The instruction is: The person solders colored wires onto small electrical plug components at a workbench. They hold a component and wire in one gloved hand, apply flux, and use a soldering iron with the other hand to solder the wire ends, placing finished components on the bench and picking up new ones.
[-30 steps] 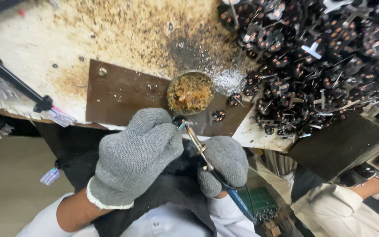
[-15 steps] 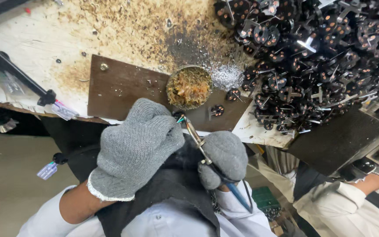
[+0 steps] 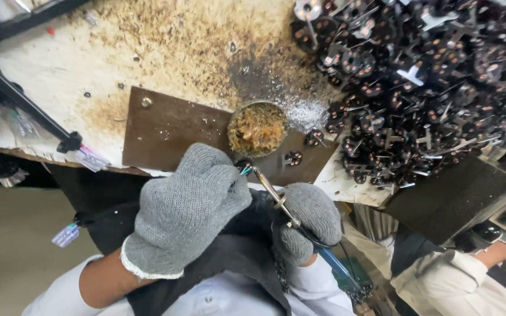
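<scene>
Both my hands wear grey knit gloves. My left hand (image 3: 190,208) is closed in a fist near the bench edge and pinches a small dark part (image 3: 243,167) at its fingertips. My right hand (image 3: 306,221) grips a soldering iron (image 3: 276,199) with a blue handle; its metal tip touches the small part. Just beyond them a round tin of brown flux (image 3: 257,129) sits on a dark brown board (image 3: 174,131). A big heap of small dark metal parts (image 3: 423,88) fills the right side of the bench.
The white bench top (image 3: 89,64) is stained with brown residue and a patch of silvery solder crumbs (image 3: 306,111). A black rod with a clamp (image 3: 27,108) crosses the left. Another person's gloved hand and white sleeve (image 3: 475,263) are at the lower right.
My hands stay together at the bench edge with the iron on the part; the view has shifted slightly, bringing the tin and heap a little lower in frame.
</scene>
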